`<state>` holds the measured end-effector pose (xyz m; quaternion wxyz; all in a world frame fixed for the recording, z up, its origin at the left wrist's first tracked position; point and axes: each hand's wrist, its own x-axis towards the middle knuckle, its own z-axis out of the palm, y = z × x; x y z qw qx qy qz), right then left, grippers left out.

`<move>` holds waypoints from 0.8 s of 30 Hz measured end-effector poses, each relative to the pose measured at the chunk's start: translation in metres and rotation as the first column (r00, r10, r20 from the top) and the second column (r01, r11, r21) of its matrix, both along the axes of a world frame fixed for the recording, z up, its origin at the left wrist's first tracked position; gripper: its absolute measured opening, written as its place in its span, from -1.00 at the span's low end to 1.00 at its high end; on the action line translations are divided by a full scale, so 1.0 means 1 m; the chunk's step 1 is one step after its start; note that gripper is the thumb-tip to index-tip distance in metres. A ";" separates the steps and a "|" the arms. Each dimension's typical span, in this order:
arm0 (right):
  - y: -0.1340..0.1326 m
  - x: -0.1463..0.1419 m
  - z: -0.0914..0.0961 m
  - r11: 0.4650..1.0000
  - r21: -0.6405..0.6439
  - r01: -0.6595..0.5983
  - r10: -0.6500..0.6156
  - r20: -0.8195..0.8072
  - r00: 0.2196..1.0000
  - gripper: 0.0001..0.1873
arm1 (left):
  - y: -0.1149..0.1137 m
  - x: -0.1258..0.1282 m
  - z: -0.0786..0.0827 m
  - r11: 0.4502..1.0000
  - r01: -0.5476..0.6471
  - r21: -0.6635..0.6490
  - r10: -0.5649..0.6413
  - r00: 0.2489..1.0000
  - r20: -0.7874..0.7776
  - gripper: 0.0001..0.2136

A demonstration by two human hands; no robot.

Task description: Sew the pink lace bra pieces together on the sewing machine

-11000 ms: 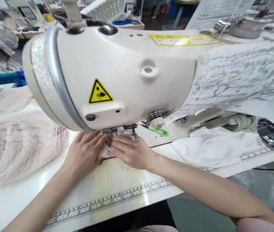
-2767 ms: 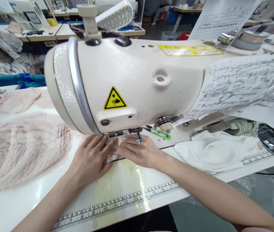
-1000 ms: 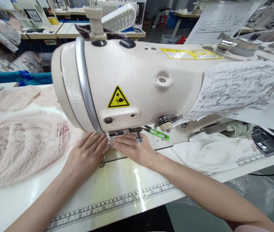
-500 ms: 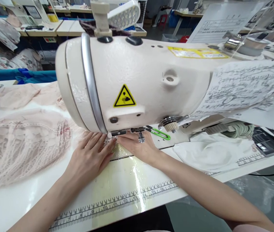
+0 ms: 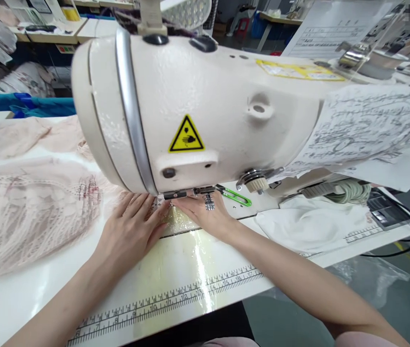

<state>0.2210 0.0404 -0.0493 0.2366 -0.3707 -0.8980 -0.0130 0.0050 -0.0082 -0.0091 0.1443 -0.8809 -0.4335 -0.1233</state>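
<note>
A cream sewing machine (image 5: 198, 106) fills the middle of the view. Under its head, my left hand (image 5: 129, 231) lies flat on the white table (image 5: 176, 270), fingers stretched toward the presser foot (image 5: 176, 194). My right hand (image 5: 205, 214) also lies flat just right of it, fingertips at the foot. Between the two hands a small strip of pale lace (image 5: 159, 205) shows, mostly hidden under the machine head and the fingers. Both hands press on this lace.
A heap of pink lace fabric (image 5: 27, 207) lies at the left. Green thread snips (image 5: 236, 195) rest behind my right hand. White cloth (image 5: 306, 224) and a grey cord lie at the right. A printed ruler (image 5: 176, 301) runs along the table's front edge. Paper sheets hang off the machine.
The lace strip has fed back under the foot and less of it shows in front. Both hands have crept forward toward the foot. My view has shifted closer and lower.
</note>
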 end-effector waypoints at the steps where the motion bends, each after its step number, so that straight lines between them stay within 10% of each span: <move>1: 0.001 -0.001 -0.001 1.000 0.000 0.012 -0.012 0.018 1.000 -0.63 | 0.000 0.000 0.000 1.000 -0.001 0.004 0.001 1.000 0.003 -0.61; 9: -0.007 -0.002 0.015 0.997 0.048 0.067 -0.071 0.091 0.993 -0.74 | 0.003 0.001 0.001 0.970 0.147 0.194 -0.145 0.989 -0.023 -0.70; 15: -0.025 -0.006 0.023 0.997 -0.001 0.071 -0.071 0.028 0.997 -0.67 | 0.007 -0.002 0.001 0.995 0.000 0.096 -0.002 1.000 0.020 -0.68; 24: -0.024 -0.006 0.023 0.999 -0.031 0.030 -0.030 0.001 1.000 -0.67 | 0.009 -0.001 0.002 0.992 0.097 0.075 -0.096 0.995 -0.012 -0.69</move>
